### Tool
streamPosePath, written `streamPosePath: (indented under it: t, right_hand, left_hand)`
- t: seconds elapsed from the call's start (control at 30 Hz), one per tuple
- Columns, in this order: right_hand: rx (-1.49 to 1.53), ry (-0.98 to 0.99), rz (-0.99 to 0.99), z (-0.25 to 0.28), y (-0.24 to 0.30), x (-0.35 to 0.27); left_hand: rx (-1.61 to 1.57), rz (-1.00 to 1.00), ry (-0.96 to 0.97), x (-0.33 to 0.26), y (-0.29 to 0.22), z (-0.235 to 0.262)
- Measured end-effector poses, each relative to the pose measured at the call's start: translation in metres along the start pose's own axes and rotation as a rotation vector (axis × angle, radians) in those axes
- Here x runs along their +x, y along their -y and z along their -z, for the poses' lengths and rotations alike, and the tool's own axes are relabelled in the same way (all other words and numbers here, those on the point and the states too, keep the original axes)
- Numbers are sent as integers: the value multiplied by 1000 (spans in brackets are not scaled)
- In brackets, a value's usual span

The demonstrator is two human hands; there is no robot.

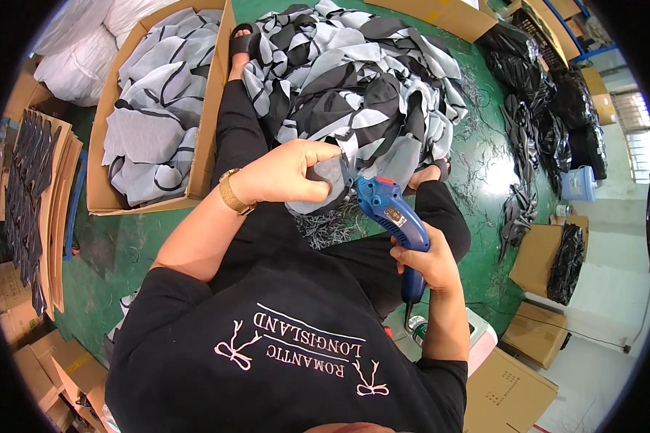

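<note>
Carton [211, 123] at left walls in gray cloth [148, 137], probably keeping it separate; rightward, my feed shows the left hand [285, 172] holding a gray fabric piece [328, 173] near the fabric pile [379, 97], presumably to steady it beside the blue electric cutter [396, 209], which the right hand [433, 258] wraps, likely for control.

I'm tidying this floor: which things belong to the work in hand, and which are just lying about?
Apparently in use:
blue power tool, in the right hand
grey fabric piece, in the left hand
fabric pile

Apparently lying about:
black plastic bags
light blue bin
white sacks
</note>
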State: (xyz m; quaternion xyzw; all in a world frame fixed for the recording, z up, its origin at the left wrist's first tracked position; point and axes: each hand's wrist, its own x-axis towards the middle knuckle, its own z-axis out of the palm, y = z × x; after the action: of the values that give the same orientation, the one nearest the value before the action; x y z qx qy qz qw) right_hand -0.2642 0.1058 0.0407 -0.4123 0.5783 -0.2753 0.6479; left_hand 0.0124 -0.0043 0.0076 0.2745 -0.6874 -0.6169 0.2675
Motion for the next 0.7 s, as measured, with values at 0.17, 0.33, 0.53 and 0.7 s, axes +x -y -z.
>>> streamPosePath:
  t: [0.17, 0.33, 0.53, 0.7]
  right_hand:
    - [-26, 18, 20, -2, -1, 6]
    - [204, -111, 203, -16, 2, 23]
    - [14, -268, 327, -36, -3, 50]
    - [-115, -292, 312, -48, 6, 48]
  left_hand:
    - [82, 67, 155, 0, -8, 0]
    - [11, 1, 149, 2, -5, -10]
    - [-459, 42, -7, 3, 19, -50]
    - [-1350, 289, -143, 12, 59, -59]
